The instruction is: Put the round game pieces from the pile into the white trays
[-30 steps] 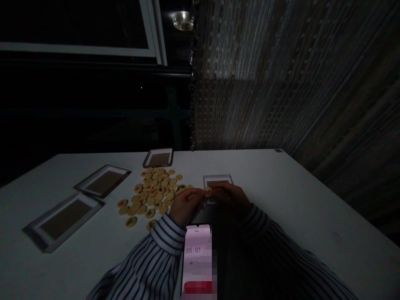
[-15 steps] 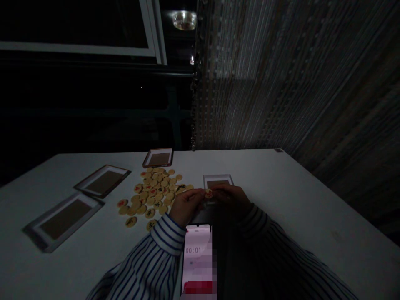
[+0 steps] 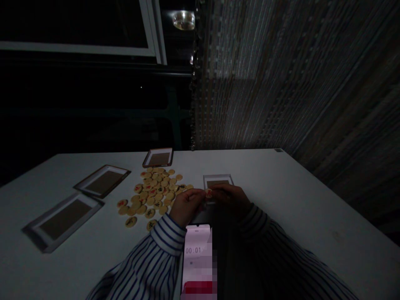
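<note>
Between the fingertips of both hands is one round Chinese chess piece (image 3: 208,193) with a red character facing me. My left hand (image 3: 186,205) pinches it from the left, and my right hand (image 3: 230,199) closes on it from the right. Just behind the hands lies a shallow white box (image 3: 217,176), its front part covered by them. To the left of my left hand spreads a loose heap of wooden Chinese chess pieces (image 3: 159,189), some showing red or black characters, many blank side up.
A phone (image 3: 197,258) displaying a timer lies below my hands, partly blurred out. Three more shallow open boxes rest on the white table (image 3: 281,200): one at the back (image 3: 158,158), two at left (image 3: 102,181) (image 3: 64,220). A bead curtain (image 3: 250,83) hangs behind.
</note>
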The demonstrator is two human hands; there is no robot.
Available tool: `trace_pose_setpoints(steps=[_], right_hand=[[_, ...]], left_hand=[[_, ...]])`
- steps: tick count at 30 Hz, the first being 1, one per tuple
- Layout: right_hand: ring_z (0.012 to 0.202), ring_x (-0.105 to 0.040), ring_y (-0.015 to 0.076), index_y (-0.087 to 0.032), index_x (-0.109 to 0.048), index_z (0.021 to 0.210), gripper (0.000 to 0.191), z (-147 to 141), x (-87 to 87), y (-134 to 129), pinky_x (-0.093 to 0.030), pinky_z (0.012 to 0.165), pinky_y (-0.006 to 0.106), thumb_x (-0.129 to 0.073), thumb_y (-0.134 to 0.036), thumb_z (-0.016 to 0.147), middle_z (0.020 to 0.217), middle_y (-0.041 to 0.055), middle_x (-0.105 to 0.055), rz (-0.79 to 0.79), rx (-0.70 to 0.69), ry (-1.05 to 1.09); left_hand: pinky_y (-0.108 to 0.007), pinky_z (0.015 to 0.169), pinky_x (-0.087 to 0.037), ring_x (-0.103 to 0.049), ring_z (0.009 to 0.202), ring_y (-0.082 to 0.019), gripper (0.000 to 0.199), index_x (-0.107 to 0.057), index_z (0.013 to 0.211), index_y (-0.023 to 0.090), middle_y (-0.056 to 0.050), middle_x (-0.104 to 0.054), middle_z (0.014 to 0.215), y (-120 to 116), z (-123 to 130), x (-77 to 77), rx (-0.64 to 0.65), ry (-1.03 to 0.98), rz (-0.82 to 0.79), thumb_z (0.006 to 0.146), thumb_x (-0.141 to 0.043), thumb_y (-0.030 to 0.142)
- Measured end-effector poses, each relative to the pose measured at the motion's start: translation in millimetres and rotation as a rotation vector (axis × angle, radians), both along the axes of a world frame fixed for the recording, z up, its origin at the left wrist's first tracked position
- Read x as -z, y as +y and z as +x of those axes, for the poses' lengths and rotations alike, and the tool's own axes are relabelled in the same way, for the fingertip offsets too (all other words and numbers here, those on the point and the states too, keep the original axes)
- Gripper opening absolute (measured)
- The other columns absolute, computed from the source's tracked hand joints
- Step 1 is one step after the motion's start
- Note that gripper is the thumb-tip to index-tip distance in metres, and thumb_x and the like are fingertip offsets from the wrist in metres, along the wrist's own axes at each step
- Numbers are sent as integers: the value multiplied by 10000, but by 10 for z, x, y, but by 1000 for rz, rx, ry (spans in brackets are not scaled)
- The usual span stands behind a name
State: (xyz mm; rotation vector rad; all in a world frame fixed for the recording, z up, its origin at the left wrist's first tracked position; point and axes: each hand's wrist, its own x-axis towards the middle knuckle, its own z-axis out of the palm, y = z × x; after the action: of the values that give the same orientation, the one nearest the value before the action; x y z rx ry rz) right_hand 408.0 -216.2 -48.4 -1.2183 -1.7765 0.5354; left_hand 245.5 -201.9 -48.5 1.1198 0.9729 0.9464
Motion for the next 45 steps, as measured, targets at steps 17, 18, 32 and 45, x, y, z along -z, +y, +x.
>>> trace_pose_setpoints(steps=[17, 18, 32, 45], right_hand=[[857, -576, 181, -155, -600, 967, 298, 35, 86, 59, -434, 756, 322, -510, -364, 774, 918, 95, -650, 365, -7, -407], [867, -572, 181, -160, -596, 978, 295, 40, 74, 61, -424, 763, 322, -508, -358, 778, 930, 92, -649, 334, -16, -440], [850, -569, 173, -165, -610, 963, 289, 69, -190, -6, -383, 739, 289, -484, -352, 781, 915, 72, -651, 235, 51, -655], [822, -580, 178, -207, -636, 918, 253, 43, -497, 207, -379, 716, 271, -454, -309, 775, 866, 59, -659, -9, -160, -964]], left_hand=[[-180, 396, -296, -435, 384, -59, 334, -602, 752, 119, 37, -540, 467, -10, 3, -24, 9, 19, 16, 588, -649, 405], [-181, 394, -297, -437, 385, -61, 332, -602, 753, 122, 36, -540, 472, -9, 2, -16, 8, 22, 16, 589, -648, 406], [-193, 441, -382, -493, 462, -88, 217, -650, 659, 143, -5, -611, 550, 1, -37, -82, -124, 130, 145, 597, -621, 349], [-270, 643, -440, -579, 663, -161, 180, -657, 716, 172, -29, -651, 673, 78, -75, 114, -163, 411, 420, 663, -557, 312]])
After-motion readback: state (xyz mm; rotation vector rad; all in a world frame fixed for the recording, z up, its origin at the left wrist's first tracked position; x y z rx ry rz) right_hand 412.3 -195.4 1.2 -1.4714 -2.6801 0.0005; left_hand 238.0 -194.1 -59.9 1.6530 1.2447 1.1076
